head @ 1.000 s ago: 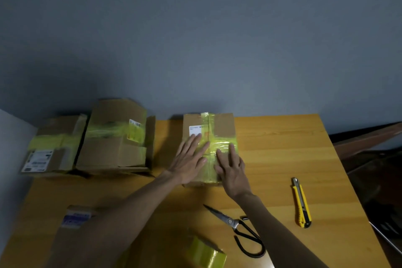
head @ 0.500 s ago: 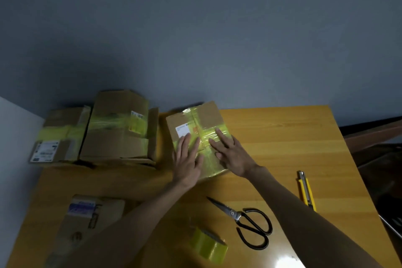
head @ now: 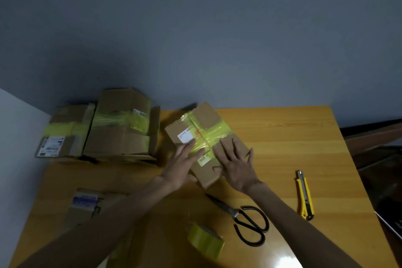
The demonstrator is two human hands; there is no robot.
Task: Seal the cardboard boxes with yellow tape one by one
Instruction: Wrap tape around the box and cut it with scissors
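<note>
On table [head: 282, 137]: box [head: 208, 119]; left hand [head: 182, 167], right hand [head: 237, 165] lay flat, gripping nothing; uneven pressing could wrinkle tape [head: 217, 131].

A small cardboard box [head: 206, 143], bound by a cross of yellow tape [head: 217, 131] and bearing a white label, lies turned at an angle mid-table. A larger taped box [head: 121, 128] and a lower taped box [head: 65, 130], both banded in yellow, sit side by side at the far left corner. A flat box [head: 87, 206] with a blue-printed label lies near left. The roll of yellow tape [head: 205, 240] sits near the front edge.
</note>
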